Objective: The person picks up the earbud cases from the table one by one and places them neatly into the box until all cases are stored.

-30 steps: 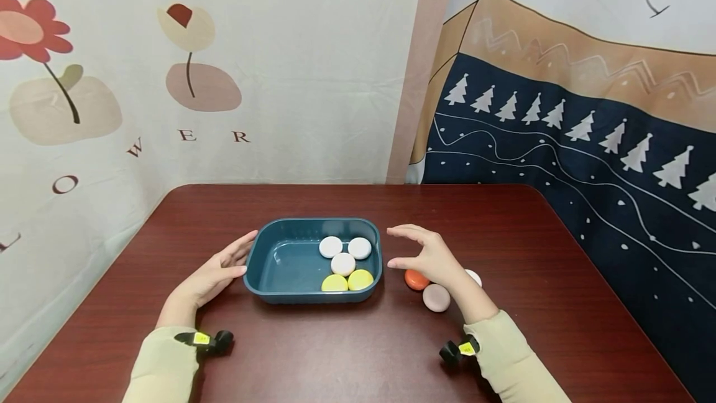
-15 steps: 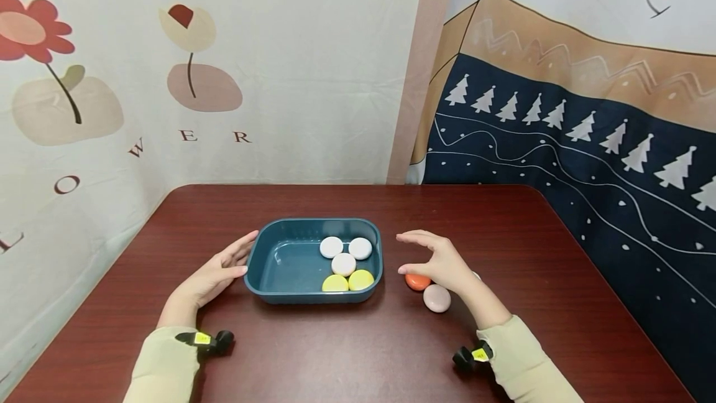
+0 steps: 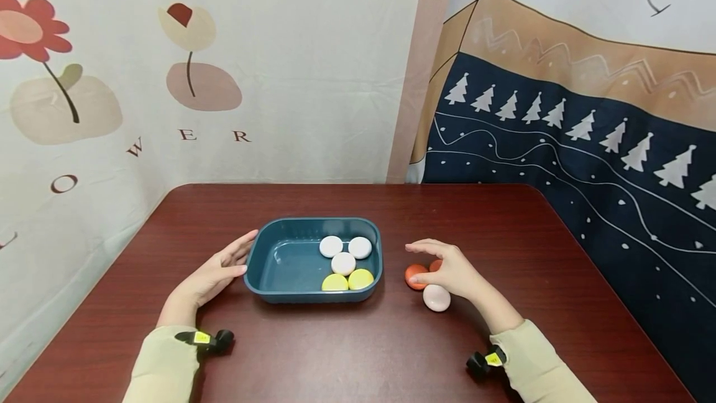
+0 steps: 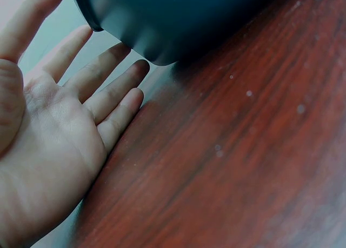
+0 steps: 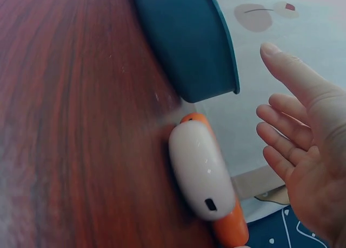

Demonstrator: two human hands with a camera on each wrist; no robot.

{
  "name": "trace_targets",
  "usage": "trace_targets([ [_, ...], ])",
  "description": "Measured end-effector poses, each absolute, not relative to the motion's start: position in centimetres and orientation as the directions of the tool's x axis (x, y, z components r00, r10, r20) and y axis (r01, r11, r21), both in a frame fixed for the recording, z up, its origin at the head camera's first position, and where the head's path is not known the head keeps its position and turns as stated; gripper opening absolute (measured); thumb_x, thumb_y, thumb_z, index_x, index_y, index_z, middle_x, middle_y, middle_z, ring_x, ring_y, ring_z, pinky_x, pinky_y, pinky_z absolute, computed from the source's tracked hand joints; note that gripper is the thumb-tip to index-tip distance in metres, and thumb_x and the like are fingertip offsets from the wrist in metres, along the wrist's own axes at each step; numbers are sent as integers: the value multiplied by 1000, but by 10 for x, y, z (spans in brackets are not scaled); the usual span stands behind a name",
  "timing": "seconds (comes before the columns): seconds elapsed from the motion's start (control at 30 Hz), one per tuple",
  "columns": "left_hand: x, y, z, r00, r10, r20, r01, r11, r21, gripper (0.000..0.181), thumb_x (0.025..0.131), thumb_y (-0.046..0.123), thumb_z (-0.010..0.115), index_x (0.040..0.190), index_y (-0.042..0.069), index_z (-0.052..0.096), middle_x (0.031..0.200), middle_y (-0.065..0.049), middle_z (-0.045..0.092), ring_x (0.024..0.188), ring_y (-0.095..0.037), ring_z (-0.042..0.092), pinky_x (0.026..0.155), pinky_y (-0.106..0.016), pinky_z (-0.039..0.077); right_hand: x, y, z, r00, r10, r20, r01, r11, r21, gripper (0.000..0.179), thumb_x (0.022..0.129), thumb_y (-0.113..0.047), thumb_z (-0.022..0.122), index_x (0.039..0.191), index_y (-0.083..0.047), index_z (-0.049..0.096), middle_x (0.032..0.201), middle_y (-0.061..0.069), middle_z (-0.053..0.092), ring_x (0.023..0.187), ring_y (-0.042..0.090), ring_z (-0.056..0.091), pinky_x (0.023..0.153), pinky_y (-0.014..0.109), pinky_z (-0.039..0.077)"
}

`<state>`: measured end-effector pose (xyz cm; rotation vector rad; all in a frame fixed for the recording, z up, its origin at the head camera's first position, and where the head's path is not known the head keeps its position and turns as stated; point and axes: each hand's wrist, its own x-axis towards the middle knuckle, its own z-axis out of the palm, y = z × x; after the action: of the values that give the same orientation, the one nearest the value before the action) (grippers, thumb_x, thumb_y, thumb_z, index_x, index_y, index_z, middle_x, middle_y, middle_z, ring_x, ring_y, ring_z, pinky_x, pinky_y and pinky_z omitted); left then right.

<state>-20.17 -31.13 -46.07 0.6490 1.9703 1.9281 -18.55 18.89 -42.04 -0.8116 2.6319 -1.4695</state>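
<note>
My left hand (image 3: 209,275) is at the left end of a dark blue rectangular tray (image 3: 291,297), thumb and fingertips against its side. In the left wrist view its fingers (image 4: 100,75) lie nearly straight beside the tray wall. Several flattened round pieces are in the tray's right half: white ones (image 3: 331,247) and two yellow ones (image 3: 360,279). Over the tabletop pieces to the right hovers my right hand (image 3: 450,271), thumb and fingers apart, holding nothing. Below it lie two orange pieces (image 3: 413,272), one partly covered by the hand, and a pinkish-white piece (image 3: 437,298) with a small dark slot (image 5: 211,205).
Everything stands on a reddish-brown wooden table (image 3: 335,353). Behind it hangs a pale cloth (image 3: 313,79) with flowers and letters. A navy cloth (image 3: 503,142) with white trees hangs at the right. Both wrists carry small black cameras (image 3: 224,342).
My right hand has moved right and toward me, away from the tray, down over the orange pieces. A white piece seen earlier behind the right wrist is now hidden. The left hand stays put.
</note>
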Motion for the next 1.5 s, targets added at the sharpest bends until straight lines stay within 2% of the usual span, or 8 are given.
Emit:
trace_targets([
  [0.17, -202, -313, -460, -843, 527, 104, 116, -10, 993, 69, 96, -2, 49, 154, 9, 13, 154, -5, 23, 130, 0, 35, 99, -20, 36, -187, 190, -422, -860, -455, 229, -439, 434, -787, 58, 75, -20, 84, 127, -6, 63, 126, 1, 59, 117, 23, 52, 95, 56, 39],
  [0.33, -201, -312, -460, -842, 530, 102, 114, -11, 993, 68, 97, -3, 48, 154, 10, 14, 153, 0, 26, 130, 0, 35, 99, -20, 36, -188, 192, -425, -861, -466, 206, -429, 445, -786, 57, 76, -21, 83, 127, -6, 62, 128, 5, 58, 117, 25, 52, 96, 55, 38],
  [0.47, -201, -311, -459, -838, 535, 107, 112, -23, 993, 69, 96, -2, 49, 154, 8, 13, 154, -3, 24, 130, 0, 35, 99, -20, 36, -190, 194, -430, -863, -466, 194, -421, 453, -786, 58, 76, -20, 83, 127, -4, 62, 128, 7, 58, 116, 26, 53, 95, 53, 39],
  [0.7, -201, -312, -459, -835, 537, 116, 124, -22, 992, 68, 96, -4, 48, 154, 7, 13, 153, -4, 25, 130, 0, 35, 99, -20, 36, -193, 196, -435, -854, -481, 196, -436, 459, -774, 55, 75, -24, 83, 124, -7, 64, 124, 3, 60, 113, 22, 54, 96, 51, 38],
  [0.83, -201, -312, -460, -837, 535, 111, 118, -20, 993, 68, 96, -4, 48, 154, 8, 13, 154, -5, 24, 130, -1, 35, 100, -21, 36, -193, 197, -436, -845, -492, 211, -455, 452, -767, 53, 76, -22, 83, 123, -6, 65, 122, 5, 61, 114, 24, 54, 95, 52, 38],
  [1.13, -201, -312, -460, -828, 546, 127, 133, -28, 991, 68, 97, -4, 47, 154, 7, 13, 154, -5, 24, 130, -2, 35, 100, -21, 36, -195, 198, -441, -845, -500, 189, -451, 480, -752, 51, 76, -21, 83, 120, -3, 66, 121, 8, 61, 116, 27, 52, 97, 44, 39],
  [1.5, -202, -312, -461, -841, 531, 107, 120, -10, 993, 69, 96, -3, 49, 154, 9, 14, 152, -1, 27, 130, -1, 36, 99, -21, 37, -195, 198, -443, -838, -518, 174, -474, 531, -702, 49, 76, -24, 82, 119, -7, 68, 119, 5, 62, 113, 26, 53, 94, 43, 43],
])
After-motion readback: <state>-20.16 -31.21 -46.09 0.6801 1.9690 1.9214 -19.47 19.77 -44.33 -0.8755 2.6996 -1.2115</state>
